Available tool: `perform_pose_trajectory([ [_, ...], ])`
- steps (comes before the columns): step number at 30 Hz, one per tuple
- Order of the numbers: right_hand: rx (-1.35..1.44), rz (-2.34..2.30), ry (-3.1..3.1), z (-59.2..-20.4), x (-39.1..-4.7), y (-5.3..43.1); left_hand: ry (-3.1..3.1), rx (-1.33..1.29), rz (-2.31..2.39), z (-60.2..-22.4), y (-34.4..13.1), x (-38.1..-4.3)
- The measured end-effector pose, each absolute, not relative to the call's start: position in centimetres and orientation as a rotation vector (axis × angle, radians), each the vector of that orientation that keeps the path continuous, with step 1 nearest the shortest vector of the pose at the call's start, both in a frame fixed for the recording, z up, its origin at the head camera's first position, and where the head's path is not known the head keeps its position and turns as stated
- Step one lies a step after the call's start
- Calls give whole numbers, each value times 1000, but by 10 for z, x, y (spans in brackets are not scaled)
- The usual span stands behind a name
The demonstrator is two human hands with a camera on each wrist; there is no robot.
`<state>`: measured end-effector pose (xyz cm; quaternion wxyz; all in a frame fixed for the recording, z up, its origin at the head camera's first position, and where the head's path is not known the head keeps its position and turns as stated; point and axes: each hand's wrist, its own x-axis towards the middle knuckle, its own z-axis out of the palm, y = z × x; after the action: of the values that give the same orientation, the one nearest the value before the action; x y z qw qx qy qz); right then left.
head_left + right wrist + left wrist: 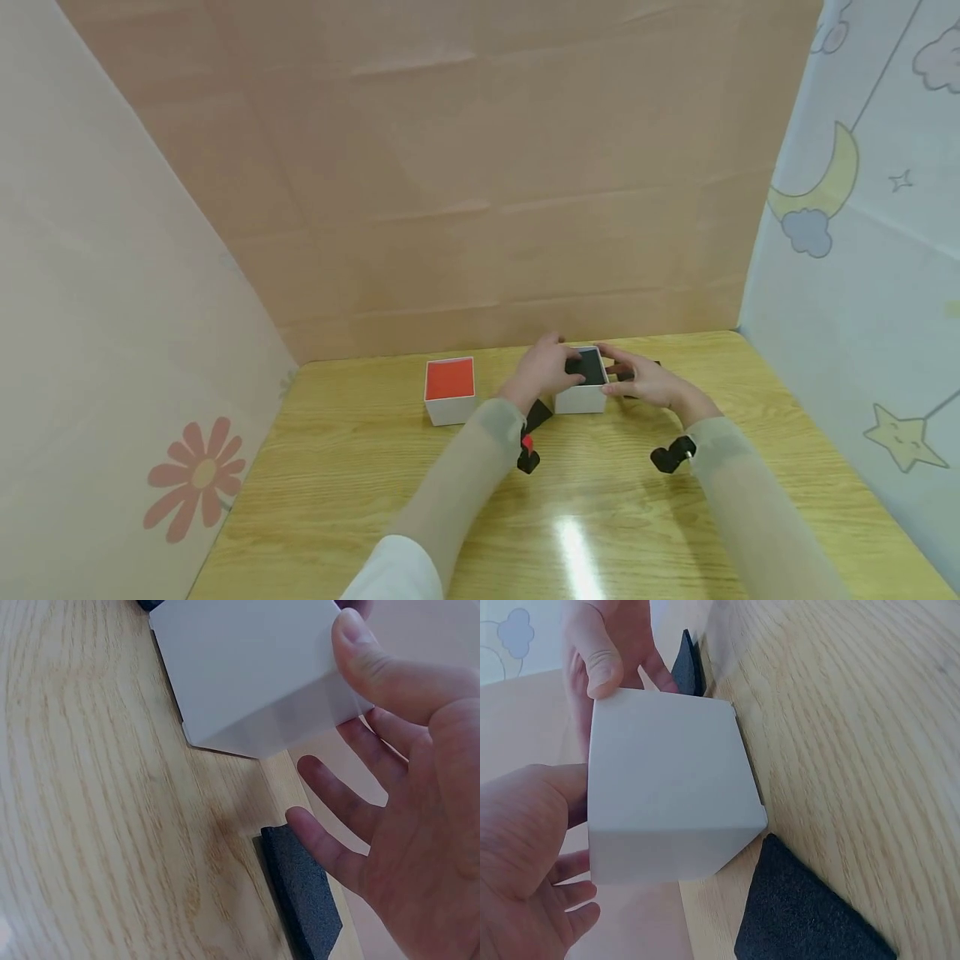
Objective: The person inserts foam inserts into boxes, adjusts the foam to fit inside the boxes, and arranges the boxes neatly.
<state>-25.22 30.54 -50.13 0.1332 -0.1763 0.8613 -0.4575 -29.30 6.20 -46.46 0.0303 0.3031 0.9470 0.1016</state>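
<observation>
A white square box (581, 401) with a black surface (590, 367) inside its rim stands near the table's back edge, between both hands. My left hand (546, 367) reaches over its top from the left, thumb and fingers spread at the black surface. In the left wrist view, the tips of that hand (517, 847) are partly hidden behind the box wall. My right hand (647, 382) holds the box's right side, thumb on the near top corner and forefinger along the far side. Its other fingers (330, 844) spread beside the wall.
Another white box (450, 409) with a red top surface stands to the left. A black foam piece (802, 907) lies near the box's left side, another black piece (300, 892) under the right hand. Wrist straps carry small black mounts. A tan sheet (480, 208) rises behind the wooden table (337, 467).
</observation>
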Motion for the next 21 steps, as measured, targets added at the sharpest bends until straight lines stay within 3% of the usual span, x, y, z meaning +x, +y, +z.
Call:
perform_pose_trajectory([
  [21,-475,-1336,2511,-503,-253,303,2957,845,315,-465,59,-303],
])
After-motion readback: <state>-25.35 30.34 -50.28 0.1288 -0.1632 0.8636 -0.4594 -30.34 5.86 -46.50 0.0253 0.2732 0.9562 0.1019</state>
